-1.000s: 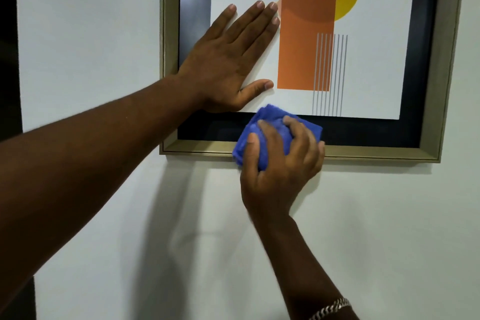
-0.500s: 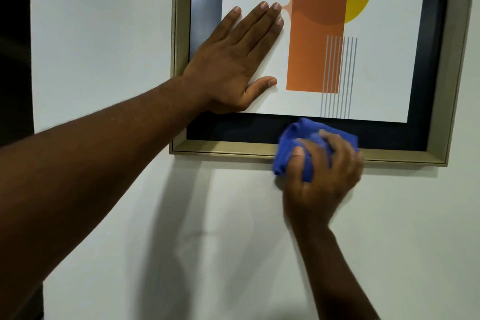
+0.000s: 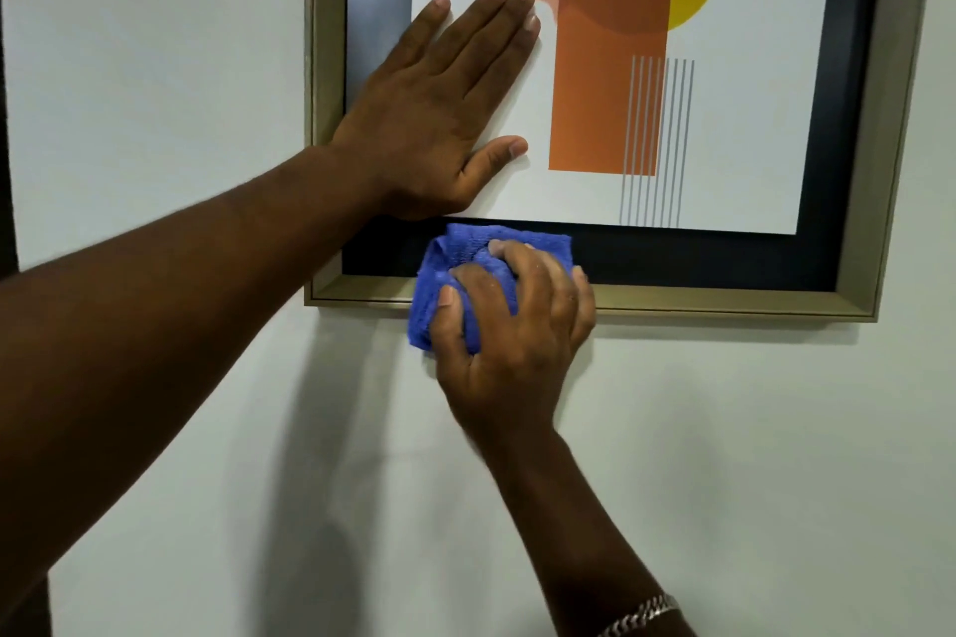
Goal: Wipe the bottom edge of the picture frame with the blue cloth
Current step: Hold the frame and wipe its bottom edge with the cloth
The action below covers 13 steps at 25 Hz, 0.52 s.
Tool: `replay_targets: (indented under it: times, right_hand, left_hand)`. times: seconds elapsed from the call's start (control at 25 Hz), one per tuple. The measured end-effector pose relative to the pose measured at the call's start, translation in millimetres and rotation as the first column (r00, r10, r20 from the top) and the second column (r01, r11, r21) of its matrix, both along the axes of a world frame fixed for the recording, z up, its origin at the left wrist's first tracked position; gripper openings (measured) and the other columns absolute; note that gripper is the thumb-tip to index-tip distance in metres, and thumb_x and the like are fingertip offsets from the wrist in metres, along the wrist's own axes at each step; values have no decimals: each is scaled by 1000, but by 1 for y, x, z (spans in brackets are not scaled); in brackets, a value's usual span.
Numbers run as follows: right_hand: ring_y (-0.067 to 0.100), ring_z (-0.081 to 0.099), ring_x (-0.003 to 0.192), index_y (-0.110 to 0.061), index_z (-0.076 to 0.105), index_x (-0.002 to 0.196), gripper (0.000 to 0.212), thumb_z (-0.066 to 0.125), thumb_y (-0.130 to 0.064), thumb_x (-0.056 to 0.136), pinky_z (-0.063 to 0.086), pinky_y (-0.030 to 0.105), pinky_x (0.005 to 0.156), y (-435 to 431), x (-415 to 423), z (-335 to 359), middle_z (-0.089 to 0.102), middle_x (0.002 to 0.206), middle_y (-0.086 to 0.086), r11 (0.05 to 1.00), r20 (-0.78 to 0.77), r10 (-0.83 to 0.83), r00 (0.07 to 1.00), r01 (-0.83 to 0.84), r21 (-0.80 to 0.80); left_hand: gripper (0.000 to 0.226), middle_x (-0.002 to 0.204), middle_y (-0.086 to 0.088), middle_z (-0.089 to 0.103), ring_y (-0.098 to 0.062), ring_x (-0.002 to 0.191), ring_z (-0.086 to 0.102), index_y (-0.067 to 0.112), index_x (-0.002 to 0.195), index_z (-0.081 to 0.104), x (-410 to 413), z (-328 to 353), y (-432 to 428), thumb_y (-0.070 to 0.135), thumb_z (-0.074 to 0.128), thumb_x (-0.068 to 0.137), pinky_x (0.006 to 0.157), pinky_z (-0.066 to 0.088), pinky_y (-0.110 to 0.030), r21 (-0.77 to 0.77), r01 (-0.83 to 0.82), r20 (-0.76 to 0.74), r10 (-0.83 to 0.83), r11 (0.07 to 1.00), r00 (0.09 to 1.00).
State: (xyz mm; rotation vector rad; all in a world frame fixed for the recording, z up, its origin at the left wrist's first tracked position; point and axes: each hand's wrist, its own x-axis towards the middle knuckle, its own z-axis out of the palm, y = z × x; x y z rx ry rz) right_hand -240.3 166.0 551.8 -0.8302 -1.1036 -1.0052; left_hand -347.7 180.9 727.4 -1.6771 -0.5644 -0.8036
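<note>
Hands number two: the left hand [image 3: 439, 119] lies flat, fingers spread, on the one picture frame [image 3: 672, 297]; the right hand [image 3: 517, 341] grips one bunched blue cloth [image 3: 455, 264] against its bottom edge, left of middle.

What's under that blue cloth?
The blue cloth covers part of the picture frame's gold bottom edge and dark inner border, pressed there by the right hand. The covered stretch itself cannot be seen.
</note>
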Motion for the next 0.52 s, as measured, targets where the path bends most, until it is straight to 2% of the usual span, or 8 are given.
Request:
replay_targets:
  times: [0.12,0.2,0.28,0.32,0.44,0.52]
  right_hand:
    - [31,56,117,-16,70,97,25,52,-34,94,34,60,110,-6,54,-5,67,117,14,999,-45,-42,998,42,8]
    - [34,55,119,-15,69,98,26,51,-32,94,31,64,111,-11,70,-1,65,119,16,1000,-181,-17,983,15,-12]
    - [34,52,125,-17,68,103,26,50,-33,94,27,63,115,-14,52,4,63,124,15,998,-307,6,952,-25,-56]
    - [33,49,128,-20,65,108,26,50,-36,94,25,62,116,-16,35,6,61,128,14,995,-300,13,954,-42,-90]
    - [28,41,137,-27,57,121,32,47,-45,96,23,59,118,-19,-6,1,55,138,9,971,-74,45,996,-61,-232]
    - [26,40,138,-28,57,123,36,45,-50,97,22,55,119,-24,8,-4,53,142,7,956,52,35,998,-18,-294]
  left_hand:
    - [83,165,-15,3,-29,153,2,6,154,2,-1,0,-1,60,16,94,124,5,-50,-25,-21,10,21,999,1000]
    - [83,165,-15,2,-29,153,1,6,154,0,1,-1,-4,60,16,94,125,5,-50,-39,-49,19,50,998,999]
    - [83,165,-15,-1,-29,153,-1,6,154,-2,3,-1,-8,59,17,93,125,5,-51,-86,-63,19,65,994,998]
    - [83,165,-15,-2,-29,153,-2,6,154,-2,2,-1,-10,58,18,93,125,4,-51,-108,-70,16,72,992,997]
    - [81,165,-14,-4,-27,153,-5,8,154,-4,2,1,-16,55,21,93,125,2,-51,-168,-83,25,88,982,996]
    - [81,166,-12,-6,-25,153,-7,9,154,-5,7,-7,-20,52,24,93,125,1,-50,-232,-61,75,80,971,994]
